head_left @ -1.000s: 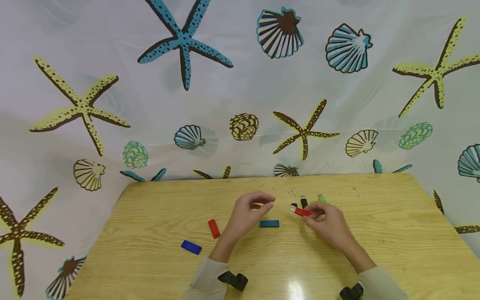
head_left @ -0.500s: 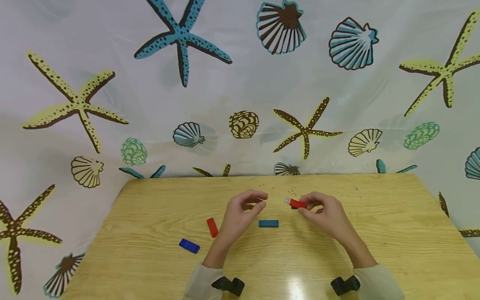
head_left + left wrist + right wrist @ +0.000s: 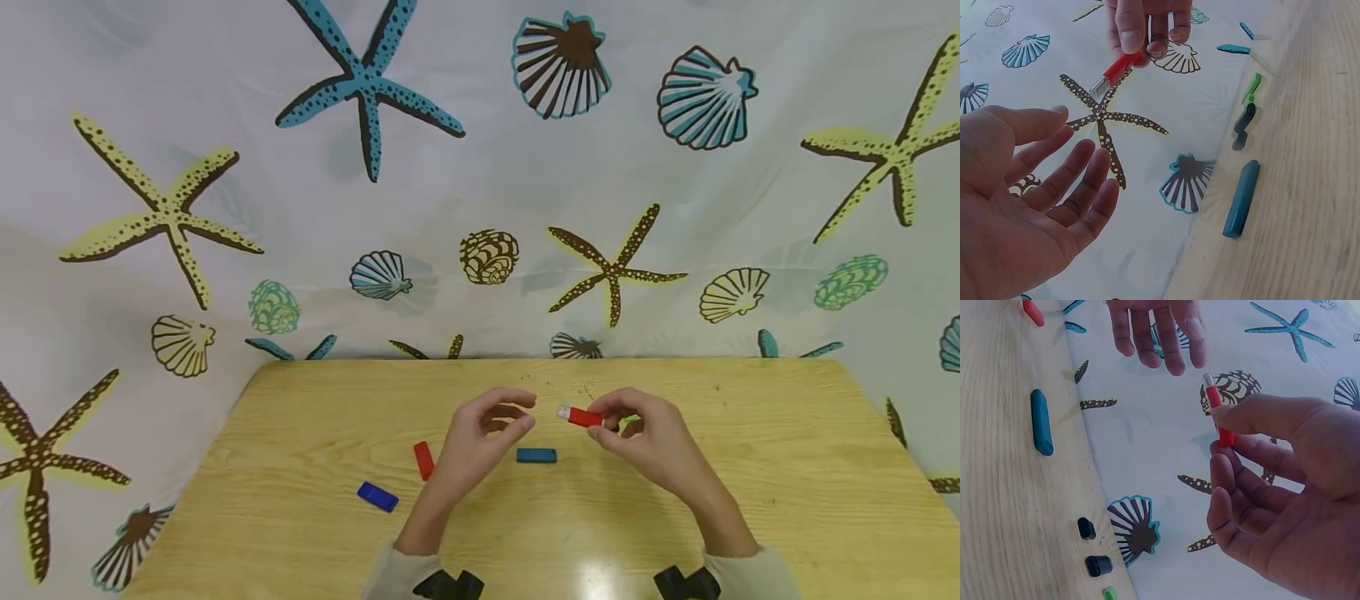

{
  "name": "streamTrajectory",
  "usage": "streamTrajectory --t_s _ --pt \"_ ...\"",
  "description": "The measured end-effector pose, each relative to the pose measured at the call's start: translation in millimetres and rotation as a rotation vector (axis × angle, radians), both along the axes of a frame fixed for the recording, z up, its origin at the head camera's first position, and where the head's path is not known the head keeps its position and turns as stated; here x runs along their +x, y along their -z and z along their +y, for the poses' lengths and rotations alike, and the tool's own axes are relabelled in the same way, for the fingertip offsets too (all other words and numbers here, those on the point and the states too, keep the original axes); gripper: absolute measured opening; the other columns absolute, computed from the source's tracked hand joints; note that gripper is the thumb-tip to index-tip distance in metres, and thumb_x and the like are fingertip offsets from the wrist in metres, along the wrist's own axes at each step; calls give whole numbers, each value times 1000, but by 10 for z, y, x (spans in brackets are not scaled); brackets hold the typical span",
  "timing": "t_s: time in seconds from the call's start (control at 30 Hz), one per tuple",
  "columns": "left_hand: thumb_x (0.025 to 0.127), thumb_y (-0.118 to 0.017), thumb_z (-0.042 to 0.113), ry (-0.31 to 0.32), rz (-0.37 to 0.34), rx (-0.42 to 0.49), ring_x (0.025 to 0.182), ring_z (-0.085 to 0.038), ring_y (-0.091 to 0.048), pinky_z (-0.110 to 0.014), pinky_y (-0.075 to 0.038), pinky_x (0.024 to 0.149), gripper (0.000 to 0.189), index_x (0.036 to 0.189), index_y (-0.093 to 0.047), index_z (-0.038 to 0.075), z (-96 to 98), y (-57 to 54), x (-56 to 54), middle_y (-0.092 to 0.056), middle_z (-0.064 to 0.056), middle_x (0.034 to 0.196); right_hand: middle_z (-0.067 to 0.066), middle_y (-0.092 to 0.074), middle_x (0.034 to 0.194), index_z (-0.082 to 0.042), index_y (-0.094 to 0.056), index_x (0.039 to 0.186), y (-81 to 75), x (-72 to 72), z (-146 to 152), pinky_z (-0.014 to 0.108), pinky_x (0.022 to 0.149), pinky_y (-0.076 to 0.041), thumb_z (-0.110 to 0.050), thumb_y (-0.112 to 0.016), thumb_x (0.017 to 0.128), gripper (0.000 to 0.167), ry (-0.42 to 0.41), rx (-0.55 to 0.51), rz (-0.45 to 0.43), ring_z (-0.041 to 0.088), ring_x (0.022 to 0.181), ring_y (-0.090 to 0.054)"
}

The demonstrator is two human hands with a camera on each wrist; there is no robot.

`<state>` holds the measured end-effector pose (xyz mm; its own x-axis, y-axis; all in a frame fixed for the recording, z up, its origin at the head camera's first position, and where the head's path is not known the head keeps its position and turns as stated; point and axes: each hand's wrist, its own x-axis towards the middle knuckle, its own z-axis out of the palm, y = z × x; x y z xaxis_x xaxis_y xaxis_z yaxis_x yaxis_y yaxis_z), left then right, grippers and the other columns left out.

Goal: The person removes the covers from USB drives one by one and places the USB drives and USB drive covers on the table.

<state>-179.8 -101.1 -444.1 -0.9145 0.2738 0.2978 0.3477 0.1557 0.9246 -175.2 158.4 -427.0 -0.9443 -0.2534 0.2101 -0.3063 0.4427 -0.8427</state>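
My right hand (image 3: 648, 437) pinches a red USB flash drive (image 3: 583, 417) between thumb and fingers, above the table. Its silver plug points left, toward my left hand (image 3: 480, 437). That hand holds nothing; its fingers are loosely bent, thumb apart from them, as the left wrist view shows. On the table between the hands lies a teal flash drive (image 3: 536, 456). A red piece (image 3: 423, 461) of similar shape lies beside my left forearm, with a blue one (image 3: 377, 497) farther left.
Two black pieces (image 3: 1099, 566) and a bright green one (image 3: 1109, 593) lie on the wooden table (image 3: 300, 417), mostly hidden behind my right hand in the head view. A pale curtain (image 3: 450, 183) printed with starfish and shells hangs along the table's far edge.
My right hand has moved left with the red flash drive, bringing its plug closer to my left hand. The left hand has shifted slightly left. The pieces on the table lie as before.
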Motion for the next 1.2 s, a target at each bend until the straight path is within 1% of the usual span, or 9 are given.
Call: streamTrajectory --t_s 0.17,0.3,0.4,0.53,0.6,0.7,0.83,0.93,1.2 --pt "99 -71 13 28 -6 5 108 -25 -68 -44 -57 95 26 125 -70 8 1 -34 86 -69 -10 122 -4 -68 91 -15 -74 106 -27 92 19 29 72 -57 -12 -81 90 18 -6 -28 67 17 85 -62" --pt "98 -71 10 38 7 25 107 -26 -68 -43 -58 95 25 124 -71 10 -34 -71 136 -69 -9 121 -4 -70 96 -16 -75 106 -66 153 27 29 72 -58 -12 -82 90 18 -36 -45 117 15 86 -64" --pt "98 -71 8 56 26 35 107 -27 -68 -42 -58 95 26 124 -70 9 -31 -96 148 -69 -13 121 -4 -71 100 -16 -76 106 -105 197 31 28 71 -58 -10 -82 89 19 -52 -51 151 15 86 -65" --pt "98 -71 6 110 36 34 108 -31 -68 -40 -58 95 27 124 -70 7 5 -134 185 -69 -15 122 -7 -70 101 -19 -75 106 -133 271 31 29 70 -58 -8 -83 88 23 -73 -45 157 13 86 -64" --pt "97 -71 5 130 38 31 108 -33 -68 -38 -58 94 27 124 -70 7 24 -148 216 -69 -12 121 -8 -69 101 -20 -75 106 -137 306 28 30 70 -59 -7 -83 88 24 -84 -39 167 13 86 -63" --pt "95 -74 4 144 42 32 106 -32 -69 -37 -59 93 29 123 -70 7 49 -159 268 -70 -9 120 -10 -69 101 -22 -75 107 -146 345 15 32 70 -59 -7 -83 88 25 -110 -33 191 14 86 -63" --pt "93 -76 2 148 58 34 99 -26 -70 -38 -60 91 29 120 -71 7 47 -192 320 -71 -7 114 -11 -69 99 -23 -75 106 -177 374 -25 30 69 -58 -8 -83 88 25 -151 -28 243 16 84 -64" --pt "91 -77 2 146 65 42 94 -23 -71 -37 -61 89 26 117 -73 6 45 -206 346 -73 -8 109 -11 -69 99 -24 -74 107 -200 401 -36 28 69 -57 -7 -83 88 27 -164 -28 289 15 83 -64" --pt "89 -80 3 120 64 41 90 -21 -74 -36 -62 85 23 111 -76 6 36 -279 409 -75 -7 104 -9 -69 98 -22 -73 109 -234 458 -79 26 69 -55 -4 -84 85 32 -186 -29 377 11 83 -61"
